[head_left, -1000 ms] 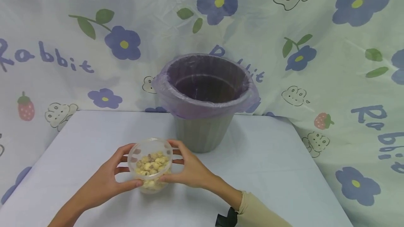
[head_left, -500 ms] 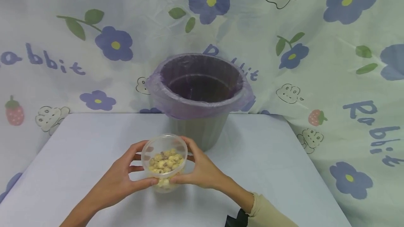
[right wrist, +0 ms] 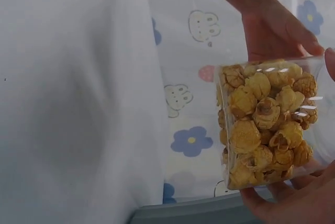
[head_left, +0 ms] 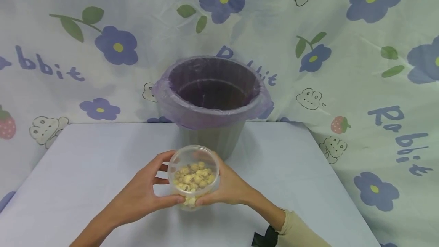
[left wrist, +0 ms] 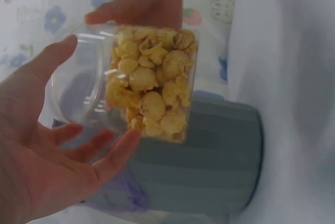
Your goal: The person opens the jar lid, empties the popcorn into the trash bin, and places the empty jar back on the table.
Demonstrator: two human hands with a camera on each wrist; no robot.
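Hanging on the left, and running right along the far side too, is a pale cloth (head_left: 154, 10) with blue flowers, strawberries, bunnies and bits of the word "Rabbit" printed on it. Next up is the white table (head_left: 85, 170), then the left hand (head_left: 140, 193) coming in from the near left, gripping the clear tub (head_left: 188, 156) with its thumb on the near side and fingers round the far left. The tub's in the near middle, between the two hands, looking raised off the table in the wrist views. Popcorn (head_left: 193, 178), yellowish-brown and chunky, fills the lower part, with see-through wall above it. Just beyond, a touch to the right, the tall grey bin (head_left: 212, 140) stands on the table's far half, a purple liner (head_left: 205, 118) folded over its rim. Then there's the right hand (head_left: 229, 188), gripping the tub's right side, thumb at the near side as well. Further right and nearer, there's a black thing (head_left: 265, 238) at the wrist, too cut off to make out, beside a beige sleeve (head_left: 302, 231).
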